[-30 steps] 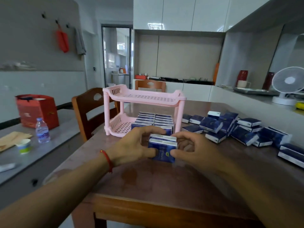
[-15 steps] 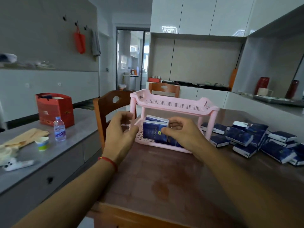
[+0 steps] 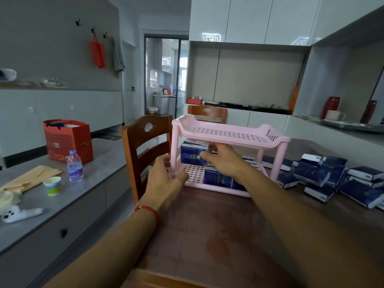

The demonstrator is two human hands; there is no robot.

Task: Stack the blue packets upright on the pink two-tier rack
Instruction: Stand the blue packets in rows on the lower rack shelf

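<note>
- Your right hand (image 3: 225, 161) reaches under the top tier, its fingers (image 3: 205, 156) against an upright blue packet (image 3: 192, 153) on the lower tier; whether they curl round it, you cannot tell.
- Your left hand (image 3: 166, 177) grips the near-left post of the pink rack (image 3: 230, 134).
- More packets stand on the lower tier.
- Loose packets (image 3: 324, 175) lie piled on the worktop (image 3: 218, 235), right of the rack.

At centre frame the pink rack (image 3: 228, 134) stands on the brown table (image 3: 207, 225). The right hand (image 3: 223, 161) holds upright blue packets (image 3: 193, 152) on its lower tier; the left hand (image 3: 168, 177) grips the rack's near-left post. Loose packets (image 3: 324, 175) lie at right.
</note>
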